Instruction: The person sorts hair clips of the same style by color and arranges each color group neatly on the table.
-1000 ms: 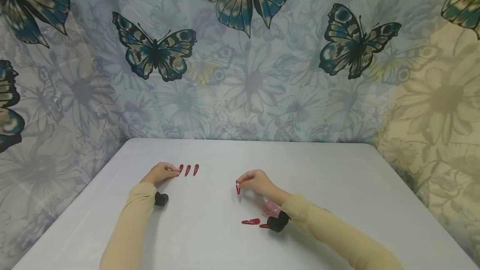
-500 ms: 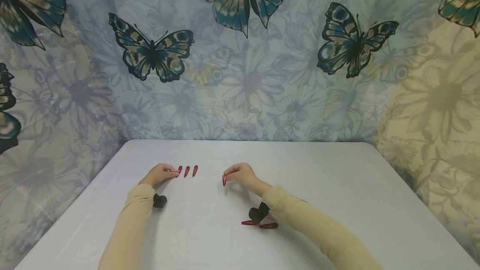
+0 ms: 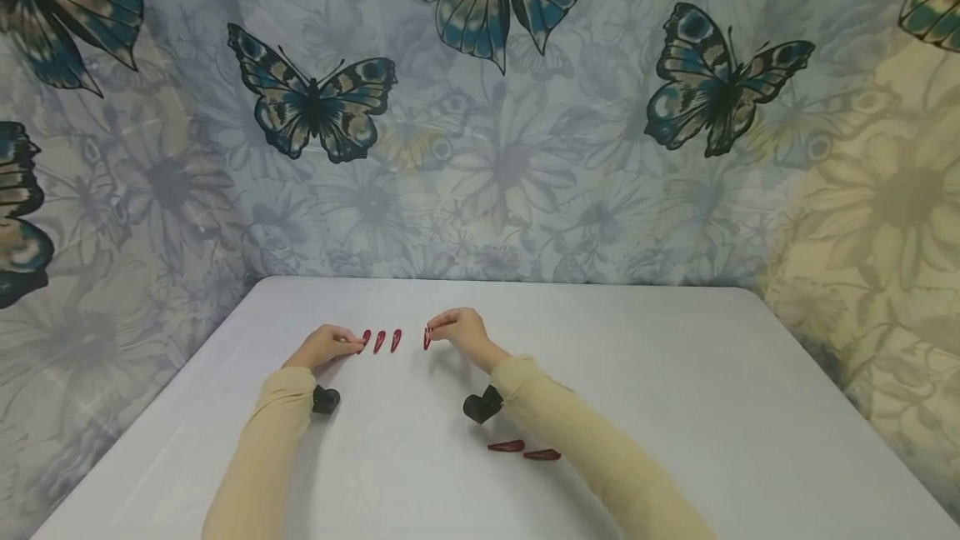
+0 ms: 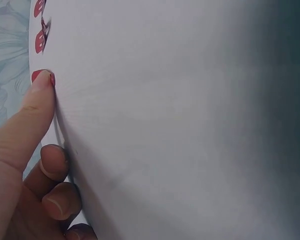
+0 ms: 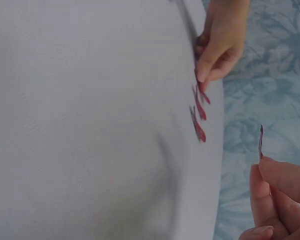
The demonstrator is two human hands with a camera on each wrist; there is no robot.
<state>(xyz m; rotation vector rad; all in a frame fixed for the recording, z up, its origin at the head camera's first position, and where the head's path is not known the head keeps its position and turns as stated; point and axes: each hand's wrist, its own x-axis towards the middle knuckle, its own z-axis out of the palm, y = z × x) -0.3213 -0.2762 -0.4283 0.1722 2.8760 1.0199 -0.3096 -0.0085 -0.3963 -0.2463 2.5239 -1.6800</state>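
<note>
Three red hair clips lie in a row at the table's back left. My left hand (image 3: 324, 345) has its thumb and fingers on the leftmost clip (image 3: 366, 337); in the left wrist view the thumb of the left hand (image 4: 27, 130) rests on that clip (image 4: 36, 75). Right of the middle clip (image 3: 380, 342) and the third clip (image 3: 396, 341), my right hand (image 3: 461, 333) pinches another red clip (image 3: 427, 338) upright above the table. The right wrist view shows this clip (image 5: 261, 141) between thumb and fingertips of the right hand (image 5: 282, 197).
Two more red clips, one (image 3: 506, 446) beside the other (image 3: 542, 455), lie on the white table (image 3: 405, 473) near the right forearm. Black wrist cameras hang under the left wrist (image 3: 326, 400) and right wrist (image 3: 482, 405). A butterfly-patterned cloth (image 3: 502, 190) stands behind the table.
My right hand has carried its clip left and toward the back, near the row. The pink thing seen under the right wrist earlier is hidden now. My left hand has stayed at the leftmost clip.
</note>
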